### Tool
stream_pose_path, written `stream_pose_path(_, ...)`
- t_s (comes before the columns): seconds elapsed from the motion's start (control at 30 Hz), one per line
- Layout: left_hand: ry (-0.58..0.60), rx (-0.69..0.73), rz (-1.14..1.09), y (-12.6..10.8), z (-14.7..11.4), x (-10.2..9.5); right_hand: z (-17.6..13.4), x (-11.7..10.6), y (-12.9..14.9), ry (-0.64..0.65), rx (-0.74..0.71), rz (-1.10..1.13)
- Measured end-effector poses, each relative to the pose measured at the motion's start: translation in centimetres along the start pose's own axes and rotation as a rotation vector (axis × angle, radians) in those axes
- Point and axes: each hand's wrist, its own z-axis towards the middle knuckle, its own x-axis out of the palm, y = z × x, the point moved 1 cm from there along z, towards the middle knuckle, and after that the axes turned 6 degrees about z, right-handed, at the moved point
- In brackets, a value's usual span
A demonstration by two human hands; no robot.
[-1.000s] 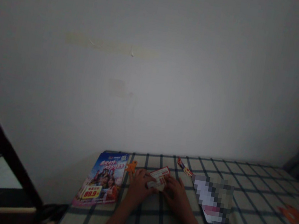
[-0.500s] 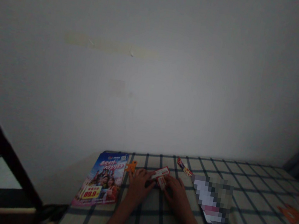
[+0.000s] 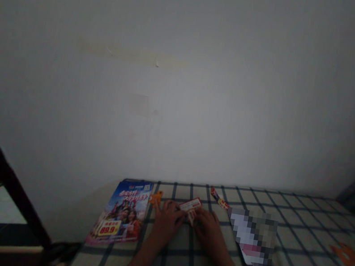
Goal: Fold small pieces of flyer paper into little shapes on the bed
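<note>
Both my hands work on a small red-and-white printed piece of paper (image 3: 191, 204) on the checked cloth. It looks folded, with one part angled down between the hands. My left hand (image 3: 167, 218) pinches its left edge with thumb and fingers. The fingers of my right hand (image 3: 208, 225) are closed on its lower right part and cover some of it. Just left of my left hand lies an orange shape (image 3: 155, 198), partly beside the fingers; I cannot tell if it is printed on the cloth.
A blue-and-pink flyer (image 3: 123, 215) lies at the left edge of the checked cloth (image 3: 304, 227). To the right are a narrow red-and-yellow wrapper (image 3: 219, 199) and a pixelated pale item (image 3: 248, 240). A white wall (image 3: 182, 106) rises behind; a dark slanted post (image 3: 10, 177) stands at left.
The lower part of the paper shows less now, more covered by my right hand's fingers. Both hands have shifted only slightly.
</note>
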Motion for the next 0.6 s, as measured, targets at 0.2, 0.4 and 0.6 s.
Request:
stream_pose_path(0.2,-0.033,-0.006,-0.014,-0.21,-0.14,-0.12,-0.28,0.11,-0.14,-0.030,-0.025,0.004)
stream_pose_path(0.4,-0.011,-0.015,-0.009,-0.35,-0.05,-0.26,-0.37,0.46,-0.41,-0.055,-0.040,-0.028)
stream_pose_path(0.6,-0.041,-0.001,-0.002,-0.08,-0.17,0.30,-0.17,0.42,0.47,-0.022,-0.046,-0.147)
